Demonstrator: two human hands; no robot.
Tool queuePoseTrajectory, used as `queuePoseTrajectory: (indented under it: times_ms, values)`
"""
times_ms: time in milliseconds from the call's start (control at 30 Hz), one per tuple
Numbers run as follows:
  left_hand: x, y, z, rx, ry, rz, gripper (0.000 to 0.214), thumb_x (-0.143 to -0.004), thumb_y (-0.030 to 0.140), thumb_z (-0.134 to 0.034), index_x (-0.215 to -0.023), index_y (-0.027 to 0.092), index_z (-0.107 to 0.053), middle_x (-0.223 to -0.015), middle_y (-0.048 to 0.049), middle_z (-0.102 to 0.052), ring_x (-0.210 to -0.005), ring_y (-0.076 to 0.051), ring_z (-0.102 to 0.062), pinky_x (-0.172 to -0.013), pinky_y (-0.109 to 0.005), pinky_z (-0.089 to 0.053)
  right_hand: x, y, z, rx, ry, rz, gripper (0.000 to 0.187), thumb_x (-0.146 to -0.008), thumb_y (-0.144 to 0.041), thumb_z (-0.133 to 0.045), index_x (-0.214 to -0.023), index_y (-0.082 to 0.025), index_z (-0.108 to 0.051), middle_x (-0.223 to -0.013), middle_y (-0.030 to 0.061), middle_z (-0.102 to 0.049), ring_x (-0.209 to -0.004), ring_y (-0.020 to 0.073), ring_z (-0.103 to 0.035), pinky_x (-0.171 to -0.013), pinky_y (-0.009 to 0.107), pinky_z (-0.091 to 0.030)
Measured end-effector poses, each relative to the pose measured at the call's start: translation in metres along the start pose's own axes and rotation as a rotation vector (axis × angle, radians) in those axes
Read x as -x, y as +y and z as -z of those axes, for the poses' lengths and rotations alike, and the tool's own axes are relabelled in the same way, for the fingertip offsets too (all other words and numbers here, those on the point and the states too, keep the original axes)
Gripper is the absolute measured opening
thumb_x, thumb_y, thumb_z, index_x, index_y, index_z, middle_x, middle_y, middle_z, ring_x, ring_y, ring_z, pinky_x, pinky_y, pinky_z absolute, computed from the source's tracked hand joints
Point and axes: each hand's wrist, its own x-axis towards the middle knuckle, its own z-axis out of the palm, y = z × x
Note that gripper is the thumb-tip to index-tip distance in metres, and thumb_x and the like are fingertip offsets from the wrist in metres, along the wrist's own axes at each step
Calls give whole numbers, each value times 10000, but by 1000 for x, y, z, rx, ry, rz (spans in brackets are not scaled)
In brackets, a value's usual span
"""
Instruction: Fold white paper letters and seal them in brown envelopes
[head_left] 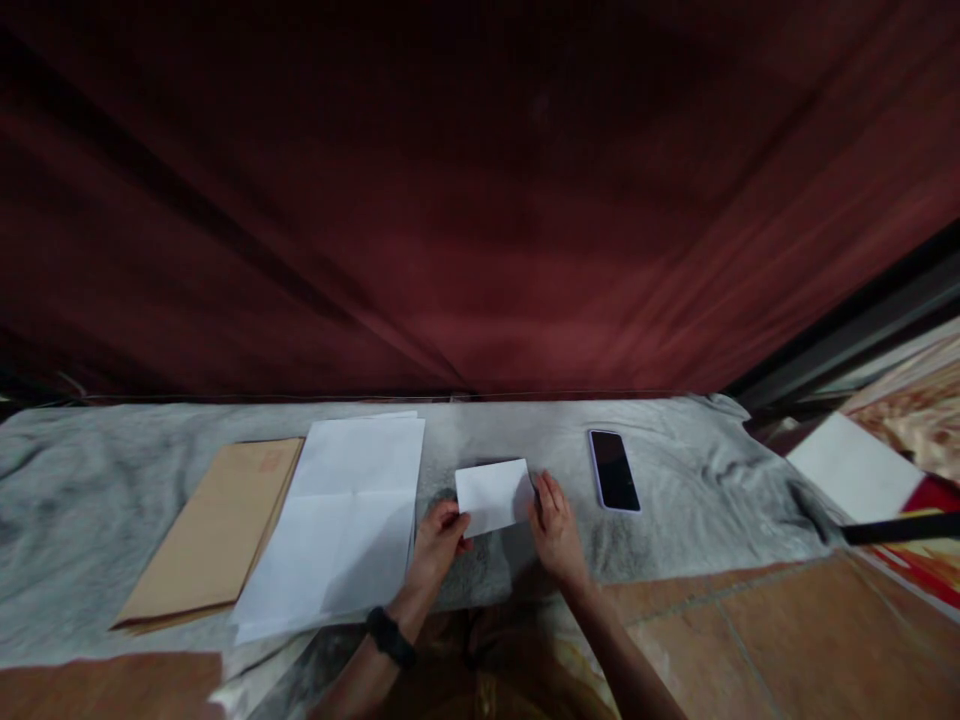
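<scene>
A small folded white paper (493,495) lies on a grey cloth (90,500). My left hand (437,540) has its fingers curled on the paper's lower left corner, pinching it. My right hand (556,528) rests at the paper's right edge with fingers stretched fairly flat against it. A black watch sits on my left wrist.
A stack of unfolded white sheets (341,520) lies left of my hands, with brown envelopes (214,535) beside it. A dark phone (613,470) lies face up to the right. A red curtain hangs behind. Tiled floor and a white sheet (851,468) are at right.
</scene>
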Motion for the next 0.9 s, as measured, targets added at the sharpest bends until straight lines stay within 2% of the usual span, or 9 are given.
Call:
queuePoseTrajectory:
  times_ms: [100, 167, 267, 367, 500, 600, 733, 800, 900]
  values:
    - [8, 4, 1, -34, 61, -145, 277, -761, 485, -645, -776, 212, -602, -701, 12, -636, -609, -157, -613, -547, -259, -477, -3, -19, 12, -187, 39, -215, 459, -1003, -503, -400, -1243, -210, -659, -1278, 155, -656, -1222, 305, -581, -1060, 524, -449]
    - [14, 7, 1, -149, 132, -303, 268, -812, 484, -619, -779, 218, -622, -698, 8, -640, -647, -166, -613, -603, -270, -486, -8, -31, 18, -396, -19, -380, 470, -964, -595, -430, -1096, -231, -697, -1104, 124, -714, -1064, 290, -654, -985, 493, -497]
    - [25, 15, 4, -366, 142, -476, 258, -904, 450, -553, -829, 234, -672, -771, -18, -687, -712, -180, -635, -701, -293, -505, -18, -46, 21, -790, -158, -700, 635, -853, -767, -471, -1074, -210, -679, -929, 110, -736, -782, 263, -700, -748, 439, -569]
    - [35, 23, 9, -522, 80, -620, 257, -962, 357, -487, -903, 249, -713, -922, -69, -733, -902, -219, -675, -850, -336, -526, -26, -55, 22, -1074, -233, -924, 748, -772, -840, -502, -1084, -180, -662, -865, 111, -741, -680, 257, -705, -644, 414, -575]
    - [46, 24, 15, -725, -24, -894, 300, -974, 213, -451, -1057, 265, -735, -1072, -78, -745, -1037, -224, -672, -948, -365, -532, -27, -60, 29, -1162, -257, -898, 564, -803, -668, -616, -1118, -203, -662, -875, 87, -760, -786, 271, -735, -678, 383, -580]
    - [51, 20, 15, -838, -43, -1047, 339, -956, 139, -467, -1133, 272, -724, -1138, -72, -741, -1101, -216, -663, -986, -361, -529, -27, -60, 33, -1187, -201, -828, 426, -731, -464, -746, -1073, -216, -688, -920, 81, -776, -864, 286, -732, -726, 381, -576]
    - [57, 12, 10, -766, -81, -964, 277, -951, 243, -560, -1183, 291, -704, -1231, -70, -717, -1169, -234, -642, -1027, -401, -517, -25, -56, 30, -1220, -147, -837, 348, -653, -389, -804, -940, -211, -721, -863, 60, -776, -811, 278, -725, -730, 379, -565]
    - [56, 10, 8, -608, -50, -808, 320, -938, 368, -597, -1237, 292, -680, -1295, -80, -688, -1217, -257, -618, -1057, -429, -497, -23, -53, 28, -1215, -142, -869, 341, -611, -392, -831, -875, -202, -729, -792, 44, -765, -746, 264, -717, -710, 369, -558]
    - [45, 10, 6, -264, 105, -479, 472, -918, 517, -577, -1290, 237, -649, -1249, -116, -700, -1142, -265, -652, -998, -414, -521, -17, -51, 30, -1193, -226, -865, 372, -570, -393, -871, -855, -186, -753, -775, 39, -763, -726, 249, -708, -726, 362, -552]
